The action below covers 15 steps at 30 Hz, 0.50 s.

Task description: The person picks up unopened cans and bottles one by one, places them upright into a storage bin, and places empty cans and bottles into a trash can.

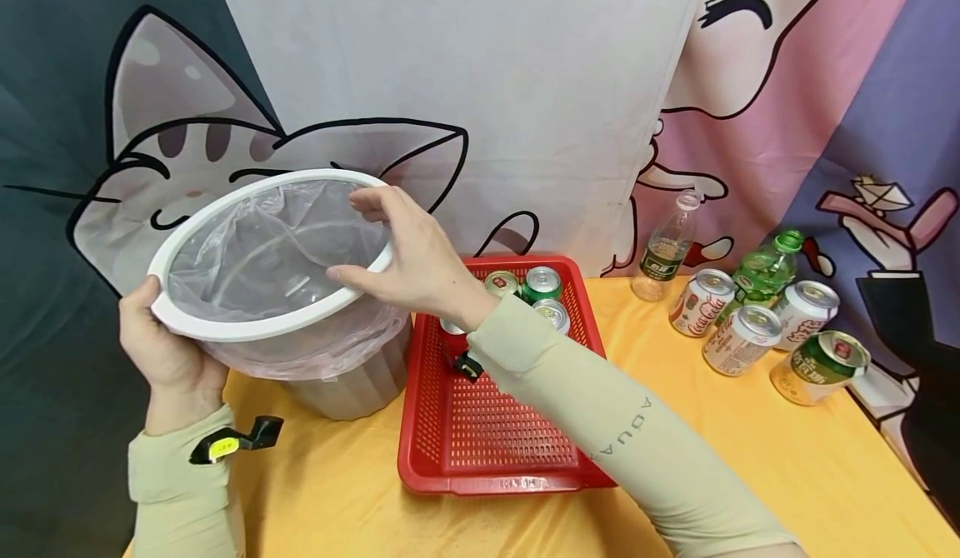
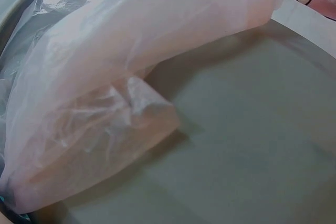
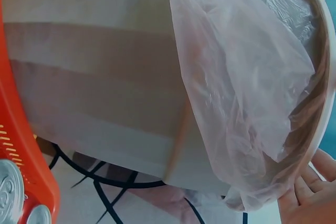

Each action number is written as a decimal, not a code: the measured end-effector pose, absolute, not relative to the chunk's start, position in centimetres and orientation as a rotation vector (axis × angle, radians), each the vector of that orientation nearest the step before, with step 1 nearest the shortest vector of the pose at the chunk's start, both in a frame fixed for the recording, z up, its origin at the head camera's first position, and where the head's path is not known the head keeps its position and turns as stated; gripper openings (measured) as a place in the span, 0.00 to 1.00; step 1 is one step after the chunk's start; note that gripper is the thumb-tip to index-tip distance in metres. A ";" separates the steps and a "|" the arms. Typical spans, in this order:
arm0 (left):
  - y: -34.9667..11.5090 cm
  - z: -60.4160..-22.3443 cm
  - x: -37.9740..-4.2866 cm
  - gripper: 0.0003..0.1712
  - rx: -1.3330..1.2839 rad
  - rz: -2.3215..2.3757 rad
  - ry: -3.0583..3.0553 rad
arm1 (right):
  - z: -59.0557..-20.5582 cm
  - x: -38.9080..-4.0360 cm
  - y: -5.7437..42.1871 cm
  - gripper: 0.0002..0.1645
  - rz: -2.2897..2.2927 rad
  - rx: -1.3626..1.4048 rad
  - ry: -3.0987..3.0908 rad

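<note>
At the left of the yellow cloth (image 1: 322, 491), just beside the red basket (image 1: 495, 484): a pale grey ribbed bin (image 1: 345, 391) with a white rim (image 1: 232, 331), lined with a thin bag (image 1: 277, 250) and crumpled bag edges hanging loose outside, below the rim. At the rim's left end, left hand (image 1: 176, 350) gripping, thumb over the edge, fingers mostly hidden underneath. At the right end, right hand (image 1: 412, 258) wide, thumb well apart from the fingers, both reaching over the rim above the opening; firmness of contact impossible to tell. Inside the basket, toward the far end, several cans, including a green can (image 1: 542, 285) and a red can (image 1: 453, 340), partly behind the right forearm. Farther right on the cloth, near one another: a clear bottle (image 1: 665, 250), a green bottle (image 1: 767, 273), a Coca-Cola can (image 1: 702, 304), two more whitish cans (image 1: 742, 340) and a green-and-gold can (image 1: 821, 366). Behind everything, a cartoon-printed curtain (image 1: 487, 67).
</note>
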<state>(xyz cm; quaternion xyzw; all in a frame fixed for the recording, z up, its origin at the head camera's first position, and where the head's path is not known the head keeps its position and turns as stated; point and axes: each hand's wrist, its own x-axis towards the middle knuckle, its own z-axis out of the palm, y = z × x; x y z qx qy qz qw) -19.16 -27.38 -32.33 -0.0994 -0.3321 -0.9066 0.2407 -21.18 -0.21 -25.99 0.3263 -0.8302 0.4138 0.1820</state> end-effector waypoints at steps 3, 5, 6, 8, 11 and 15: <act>-27.4 -32.3 -19.2 0.32 -0.275 -2.493 -0.893 | -26.0 -21.1 0.1 0.45 1.148 0.937 -2.319; -27.4 -32.4 -19.2 0.32 -0.267 -2.499 -0.886 | -26.0 -21.0 0.4 0.45 1.148 0.945 -2.318; -27.4 -32.4 -19.2 0.32 -0.264 -2.501 -0.882 | -26.0 -21.0 0.6 0.45 1.150 0.948 -2.318; -27.4 -32.4 -19.2 0.32 -0.256 -2.503 -0.880 | -26.0 -20.8 1.0 0.43 1.150 0.953 -2.321; -27.5 -32.5 -19.2 0.32 -0.256 -2.512 -0.876 | -26.0 -20.6 1.7 0.40 1.176 0.960 -2.308; -27.5 -32.6 -19.2 0.32 -0.251 -2.508 -0.890 | -26.2 -20.5 2.7 0.33 1.223 0.973 -2.265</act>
